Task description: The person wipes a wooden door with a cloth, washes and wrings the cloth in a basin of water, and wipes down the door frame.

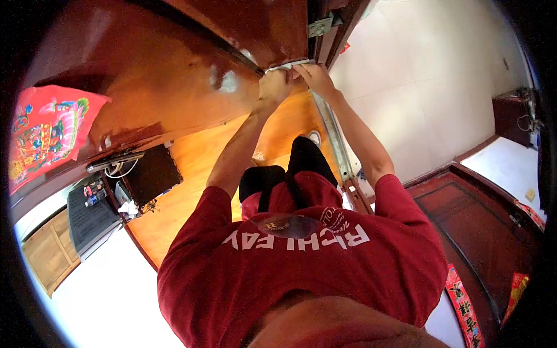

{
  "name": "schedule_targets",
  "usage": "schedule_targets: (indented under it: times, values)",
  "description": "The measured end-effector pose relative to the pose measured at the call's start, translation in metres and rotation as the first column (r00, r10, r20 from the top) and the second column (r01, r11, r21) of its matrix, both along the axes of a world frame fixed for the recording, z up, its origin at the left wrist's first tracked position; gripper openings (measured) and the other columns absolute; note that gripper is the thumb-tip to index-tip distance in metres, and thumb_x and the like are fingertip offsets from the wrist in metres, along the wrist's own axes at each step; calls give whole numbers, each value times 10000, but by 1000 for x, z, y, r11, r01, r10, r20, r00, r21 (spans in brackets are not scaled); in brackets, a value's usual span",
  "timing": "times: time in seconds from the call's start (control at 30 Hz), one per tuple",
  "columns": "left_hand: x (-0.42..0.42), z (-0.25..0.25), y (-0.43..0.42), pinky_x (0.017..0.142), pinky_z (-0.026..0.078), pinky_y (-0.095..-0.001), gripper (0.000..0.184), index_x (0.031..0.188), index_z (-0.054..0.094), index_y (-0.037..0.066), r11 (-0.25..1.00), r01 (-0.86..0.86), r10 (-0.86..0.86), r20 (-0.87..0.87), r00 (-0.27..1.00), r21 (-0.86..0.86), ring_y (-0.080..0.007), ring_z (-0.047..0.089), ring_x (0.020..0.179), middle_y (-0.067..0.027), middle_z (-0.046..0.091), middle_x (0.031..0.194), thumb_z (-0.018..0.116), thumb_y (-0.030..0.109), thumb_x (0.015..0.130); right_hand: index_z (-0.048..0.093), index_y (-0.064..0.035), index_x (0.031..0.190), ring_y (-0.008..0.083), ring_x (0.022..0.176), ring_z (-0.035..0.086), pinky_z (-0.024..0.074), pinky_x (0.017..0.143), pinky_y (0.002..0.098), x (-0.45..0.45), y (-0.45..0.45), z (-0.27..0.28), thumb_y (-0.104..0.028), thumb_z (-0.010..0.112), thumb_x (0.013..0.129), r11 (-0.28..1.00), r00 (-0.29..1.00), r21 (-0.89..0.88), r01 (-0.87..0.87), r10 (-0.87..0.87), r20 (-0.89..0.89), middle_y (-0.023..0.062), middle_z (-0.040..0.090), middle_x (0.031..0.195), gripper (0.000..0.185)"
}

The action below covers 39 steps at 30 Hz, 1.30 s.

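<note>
My left hand (275, 87) is closed on a crumpled white cloth (288, 65), pressed against a glossy reddish-brown wooden door (174, 64). Close beside it, my right hand (315, 76) has its fingers curled over the other end of the cloth, near the door's edge. The two hands almost touch. Part of the cloth is hidden beneath my fingers. Just above the right hand, a metal hinge (320, 26) joins the door side to the dark frame.
A red printed poster (52, 130) hangs on the door's left part. A metal threshold strip (333, 136) runs beside my legs, between the orange wood floor (200, 151) and pale tiles (406, 87). Another dark red door (458, 214) stands at right. A dark cabinet (154, 177) is at left.
</note>
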<state>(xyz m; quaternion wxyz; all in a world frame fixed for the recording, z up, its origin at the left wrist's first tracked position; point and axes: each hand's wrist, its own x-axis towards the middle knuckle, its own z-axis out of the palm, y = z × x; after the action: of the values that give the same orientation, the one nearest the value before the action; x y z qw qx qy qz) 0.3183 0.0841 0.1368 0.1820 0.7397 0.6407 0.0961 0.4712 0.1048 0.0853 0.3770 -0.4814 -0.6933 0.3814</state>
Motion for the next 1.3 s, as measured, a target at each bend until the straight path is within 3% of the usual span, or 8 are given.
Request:
schedule_targets:
  times: [0.2, 0.27, 0.33, 0.73, 0.8, 0.93, 1.0, 1.3]
  values:
    - [-9, 77, -6, 489, 443, -426, 375, 632, 614, -4, 914, -39, -25, 151, 988, 403, -367, 571, 520, -194, 574, 590, 551, 259, 892, 692, -75, 898, 309, 644, 617, 474, 556, 392, -9, -2, 94, -258, 559, 882, 965, 999, 260, 42, -39, -16, 143, 627, 744, 226]
    - [-7, 101, -3, 480, 436, -418, 363, 625, 611, -3, 894, -36, -38, 154, 987, 447, -361, 566, 511, -195, 568, 587, 560, 240, 889, 667, 12, 812, 248, 584, 653, 477, 490, 308, -7, 4, 121, -168, 593, 888, 920, 999, 391, 33, -41, 12, 148, 649, 678, 208]
    - [-7, 103, -7, 472, 429, -410, 352, 618, 608, -2, 880, -32, -48, 156, 987, 475, -355, 562, 501, -196, 563, 584, 568, 222, 887, 677, -2, 814, 228, 597, 662, 490, 504, 294, -7, 2, 124, -168, 595, 885, 940, 998, 336, 56, -62, 6, 131, 658, 684, 198]
    - [-17, -18, -6, 489, 471, -431, 302, 652, 662, 15, 924, -71, 3, 179, 984, 376, -373, 590, 529, -214, 571, 590, 590, 230, 852, 681, 5, 846, 229, 676, 677, 519, 598, 295, -8, -1, 6, -157, 593, 867, 906, 989, 424, -9, -54, 136, 118, 679, 754, 186]
    - [-20, -47, -7, 492, 473, -432, 299, 651, 662, 16, 912, -79, 3, 185, 983, 402, -374, 591, 530, -215, 572, 590, 589, 225, 851, 687, -141, 984, 237, 690, 647, 515, 604, 333, -11, 2, -26, -233, 550, 864, 934, 996, 356, -22, -10, 86, 60, 670, 843, 204]
    - [-24, -95, -2, 501, 483, -429, 302, 647, 660, 7, 897, -62, -19, 179, 984, 437, -372, 598, 535, -215, 580, 594, 584, 213, 854, 683, -135, 991, 234, 705, 652, 518, 607, 340, -14, 7, -75, -237, 550, 867, 941, 996, 338, -1, -29, 86, 62, 672, 856, 209]
    - [-24, -123, -3, 506, 474, -429, 321, 641, 635, -5, 901, -58, -23, 181, 983, 430, -371, 593, 541, -213, 577, 600, 572, 215, 865, 658, 36, 814, 217, 687, 679, 507, 605, 294, -17, 4, -97, -177, 573, 891, 938, 998, 345, 18, -36, 47, 128, 676, 734, 241]
    - [-27, -239, 5, 536, 483, -430, 320, 685, 635, 3, 888, -43, -24, 140, 990, 459, -359, 605, 584, -199, 598, 646, 545, 243, 876, 666, -25, 819, 304, 668, 645, 499, 603, 356, -24, 8, -213, -288, 548, 896, 982, 992, 172, 79, -60, -115, 138, 656, 730, 298]
